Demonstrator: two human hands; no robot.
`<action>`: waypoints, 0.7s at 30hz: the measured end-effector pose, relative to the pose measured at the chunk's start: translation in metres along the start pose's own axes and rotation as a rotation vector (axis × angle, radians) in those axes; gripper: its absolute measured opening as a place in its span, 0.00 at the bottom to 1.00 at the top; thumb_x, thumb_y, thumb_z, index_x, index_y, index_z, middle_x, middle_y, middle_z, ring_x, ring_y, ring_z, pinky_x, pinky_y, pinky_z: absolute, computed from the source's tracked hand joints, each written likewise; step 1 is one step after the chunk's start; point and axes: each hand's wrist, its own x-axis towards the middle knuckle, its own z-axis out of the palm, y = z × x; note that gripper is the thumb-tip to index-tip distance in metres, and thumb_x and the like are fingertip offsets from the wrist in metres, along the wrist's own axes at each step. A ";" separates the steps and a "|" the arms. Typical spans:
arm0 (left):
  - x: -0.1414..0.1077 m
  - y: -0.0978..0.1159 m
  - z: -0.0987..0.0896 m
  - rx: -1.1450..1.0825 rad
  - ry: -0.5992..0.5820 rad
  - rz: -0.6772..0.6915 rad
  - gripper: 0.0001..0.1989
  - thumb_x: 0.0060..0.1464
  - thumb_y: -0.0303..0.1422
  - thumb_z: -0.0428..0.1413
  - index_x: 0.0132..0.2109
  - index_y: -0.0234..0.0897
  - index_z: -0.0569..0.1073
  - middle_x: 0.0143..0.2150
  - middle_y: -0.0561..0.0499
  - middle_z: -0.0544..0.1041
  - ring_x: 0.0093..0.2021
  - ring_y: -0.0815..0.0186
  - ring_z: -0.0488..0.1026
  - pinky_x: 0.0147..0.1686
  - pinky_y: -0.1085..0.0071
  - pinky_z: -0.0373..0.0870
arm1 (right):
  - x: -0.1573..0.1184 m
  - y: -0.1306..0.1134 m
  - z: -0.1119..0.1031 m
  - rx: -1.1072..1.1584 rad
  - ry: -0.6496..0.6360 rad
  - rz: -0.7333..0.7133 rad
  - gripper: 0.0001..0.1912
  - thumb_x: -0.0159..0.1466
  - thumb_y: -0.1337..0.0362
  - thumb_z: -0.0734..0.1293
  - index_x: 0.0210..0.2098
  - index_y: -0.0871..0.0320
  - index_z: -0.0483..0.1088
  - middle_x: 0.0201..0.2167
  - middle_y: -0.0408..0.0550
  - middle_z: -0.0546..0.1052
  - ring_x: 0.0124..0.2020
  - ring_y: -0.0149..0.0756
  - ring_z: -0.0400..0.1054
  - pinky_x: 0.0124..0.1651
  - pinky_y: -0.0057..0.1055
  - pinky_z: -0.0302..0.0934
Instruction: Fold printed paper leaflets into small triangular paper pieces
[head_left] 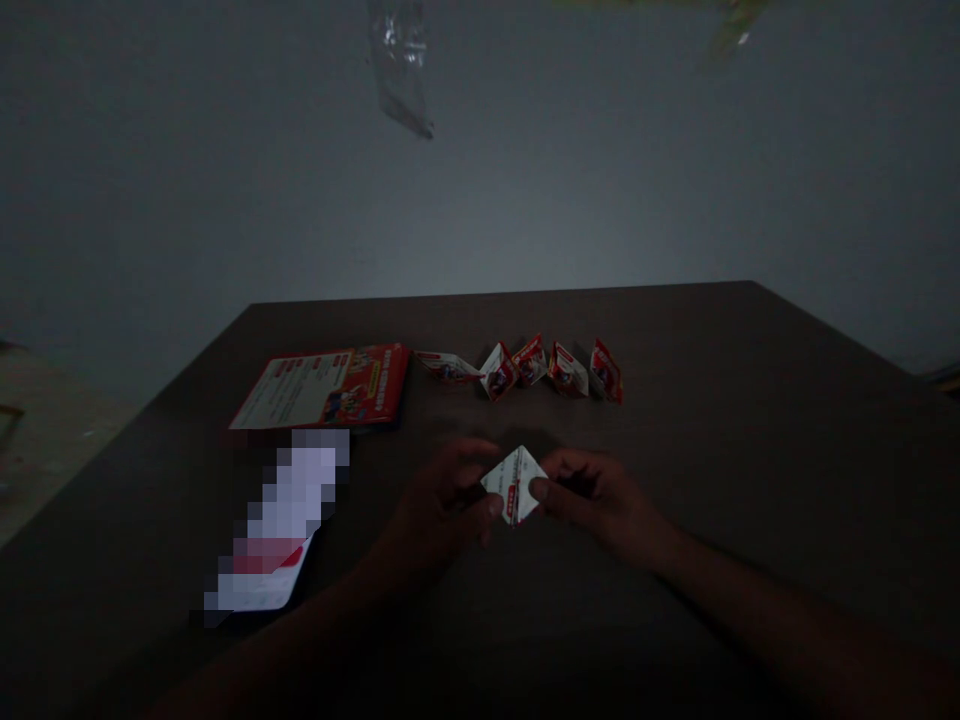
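A small folded paper diamond point(513, 484), mostly white with a bit of red print, is held above the table between both hands. My left hand point(454, 500) pinches its left corner between thumb and fingers. On the other side, my right hand point(592, 495) grips the right corner, its thumb lying on the front face. Beyond the hands stand several folded red and white paper pieces point(568, 370) in a loose row. To their left lies a stack of printed red and white sheets point(319, 390).
A phone point(277, 580) with a lit, partly blurred screen lies on the left of the dark table point(720, 400). A pale wall point(600, 180) rises behind the table's far edge. On the wall hangs a clear plastic bag point(401, 65).
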 end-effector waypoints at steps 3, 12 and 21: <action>0.000 -0.004 -0.001 0.078 0.013 0.027 0.13 0.51 0.31 0.58 0.44 0.36 0.66 0.31 0.53 0.73 0.23 0.74 0.67 0.23 0.77 0.64 | 0.000 0.001 0.001 0.050 0.048 -0.014 0.10 0.60 0.61 0.68 0.37 0.60 0.67 0.26 0.41 0.71 0.24 0.25 0.62 0.26 0.22 0.55; -0.005 0.000 -0.003 0.187 -0.059 0.053 0.16 0.47 0.29 0.61 0.45 0.36 0.72 0.32 0.50 0.76 0.32 0.67 0.71 0.32 0.72 0.66 | -0.006 0.001 0.000 -0.248 0.071 -0.222 0.10 0.60 0.66 0.68 0.42 0.56 0.69 0.30 0.42 0.67 0.30 0.29 0.64 0.31 0.26 0.59; 0.001 -0.004 -0.001 0.146 0.005 0.070 0.10 0.46 0.29 0.59 0.39 0.34 0.76 0.25 0.53 0.76 0.22 0.72 0.68 0.24 0.76 0.64 | -0.004 -0.004 -0.005 -0.596 0.042 -0.570 0.12 0.56 0.69 0.70 0.41 0.56 0.74 0.48 0.53 0.67 0.46 0.39 0.64 0.46 0.37 0.61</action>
